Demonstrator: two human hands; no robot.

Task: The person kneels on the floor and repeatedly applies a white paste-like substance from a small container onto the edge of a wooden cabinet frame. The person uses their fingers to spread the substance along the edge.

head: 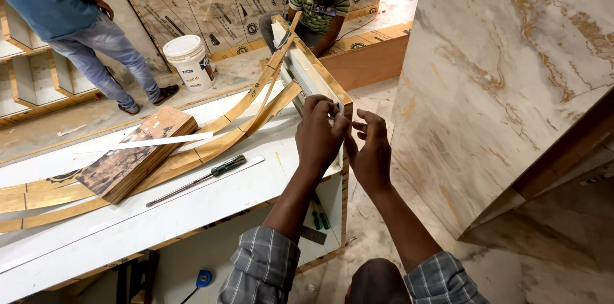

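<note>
white worktop [211,205] edge: left hand [320,134] pinches panel [313,77] end, right hand [371,154] open, empty, beside it.

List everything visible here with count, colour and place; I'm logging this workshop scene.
white board: one, white, workbench top at left
edge strips: several, tan, curving across the board
wood block: one, brown, on the strips
screwdriver: one, green handle, on the board
bucket: one, white, floor behind
marbled panel: one, cream, at right
people: two, one standing at top left, one crouching at top centre
left hand: at the board's corner edge
right hand: open, beside the left
</note>
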